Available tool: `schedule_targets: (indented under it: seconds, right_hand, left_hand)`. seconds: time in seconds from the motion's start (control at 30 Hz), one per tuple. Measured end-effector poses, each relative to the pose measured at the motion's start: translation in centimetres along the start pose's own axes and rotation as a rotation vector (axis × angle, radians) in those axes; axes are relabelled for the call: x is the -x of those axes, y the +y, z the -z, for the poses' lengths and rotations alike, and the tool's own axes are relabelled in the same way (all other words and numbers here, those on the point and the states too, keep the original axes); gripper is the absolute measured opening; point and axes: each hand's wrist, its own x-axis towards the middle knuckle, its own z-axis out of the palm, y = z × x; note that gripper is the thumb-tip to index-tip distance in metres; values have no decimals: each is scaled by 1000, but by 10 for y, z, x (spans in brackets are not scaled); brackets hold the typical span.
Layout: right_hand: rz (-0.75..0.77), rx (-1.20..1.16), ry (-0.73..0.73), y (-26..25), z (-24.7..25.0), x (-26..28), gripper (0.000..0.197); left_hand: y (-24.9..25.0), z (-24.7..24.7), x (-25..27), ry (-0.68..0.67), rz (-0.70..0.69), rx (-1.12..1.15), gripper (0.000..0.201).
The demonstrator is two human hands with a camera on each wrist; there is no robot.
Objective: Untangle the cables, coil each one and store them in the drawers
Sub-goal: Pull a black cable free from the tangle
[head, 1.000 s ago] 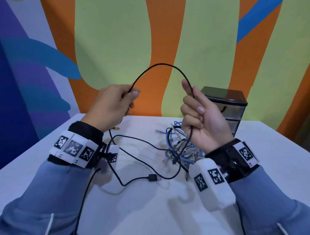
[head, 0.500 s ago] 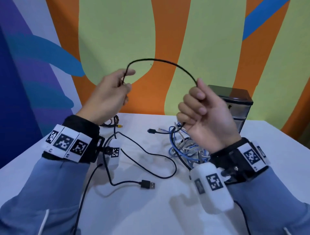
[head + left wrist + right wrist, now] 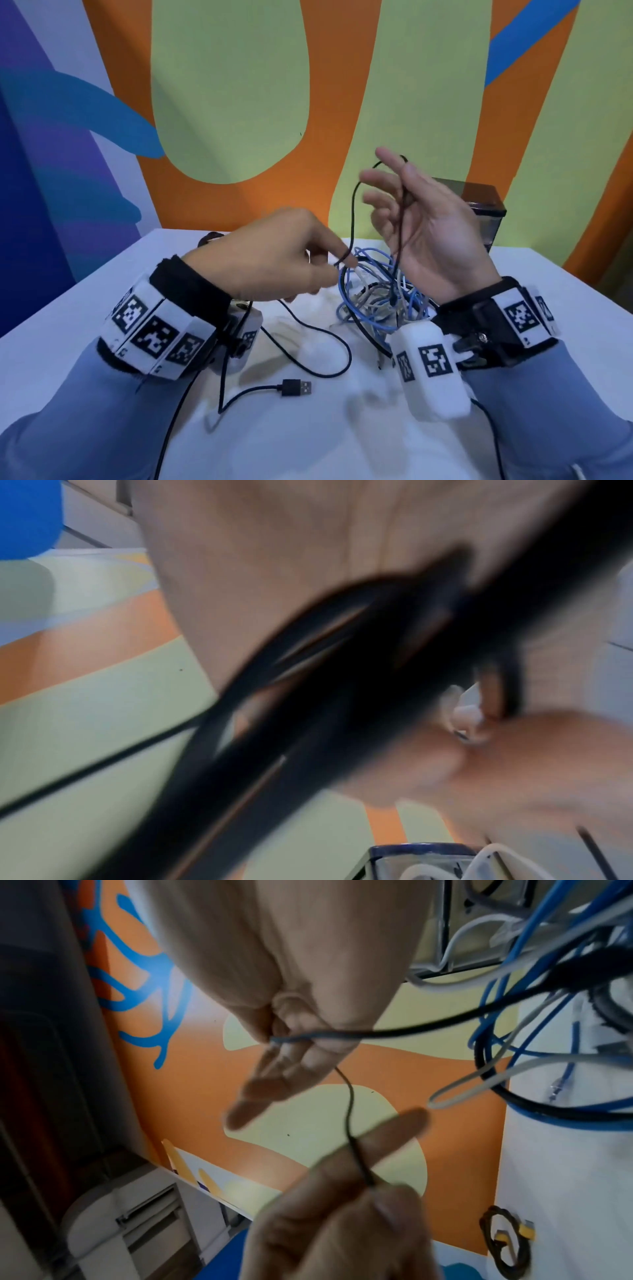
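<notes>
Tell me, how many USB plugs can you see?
1: a black USB plug lies on the table, near its front edge. Others may be hidden in the tangle.

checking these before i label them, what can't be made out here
- Left wrist view: black cable motion-blurred; the fingers' grip unreadable.
- Head view: drawer unit mostly hidden behind the right hand.
- Head view: tangled pile, individual cables not separable; far ends covered by the left hand.

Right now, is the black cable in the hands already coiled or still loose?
Still loose. The black cable makes only one open arc between the left hand and the right hand; its USB plug trails on the table.
</notes>
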Motion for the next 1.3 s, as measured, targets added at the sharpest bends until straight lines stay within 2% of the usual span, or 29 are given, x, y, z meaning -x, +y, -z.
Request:
schedule_targets:
  seconds: [0.07,0.17,0.23,0.3,0.37,0.43,0.53,0.63,0.7,0.8,0.87,0.93,1.07,1.17,1.23,1.3]
  right_hand:
    - [-66,26,-27,-1,-1,1,37]
    - [-165,-5,-26,-4,0,3,39]
    - [-208,3,-56,-8,1,5,48]
    - [-247,55,-107,-11,-3,7,62]
    - [-262,102,-152,-13,-12,7,71]
    - [-254,137,-168,-17,-24,4,71]
    - [-255,204,-201,-21,-38,-6,57]
    - [-283,198,-231,-19,-45,-17,44]
    - [-262,159,-218,-14,-45,-22,40]
    - [-170,59,-130,-2,-37,-33,33]
    - [-78,4,2,9,-29,-40,37]
    - [12,-4,108,20,-24,-43,39]
    - [99,97,117,36,-19,-45,36]
    - [137,437,110,40,-16,-40,42]
    - [161,713,119,43,-9,-38,45]
    - [161,878,128,44,-1,-36,47]
  left_hand:
    - [-7,3,-6,181,-2,-68,24]
    - [-34,12,-10,442,143,-155,17]
    - [-51,18,-9,601,210,-127,16]
    - [-60,24,-7,746,214,-88,17]
    - [-62,26,-7,848,161,-38,19]
    - [-61,26,-8,924,98,-40,22]
    - [-63,28,-9,981,39,-94,27]
    - [-68,27,-9,927,37,-194,30]
    - [-70,23,-9,818,91,-274,29]
    - [-61,15,-11,501,134,-321,25]
    - [-47,11,-11,295,84,-249,20]
    - [-31,6,-10,179,17,-193,12]
    - [-12,7,-2,65,-13,-99,8]
    - [-14,15,5,0,19,89,11]
    - [-19,24,9,29,27,156,9]
    - [-24,32,12,117,0,216,8]
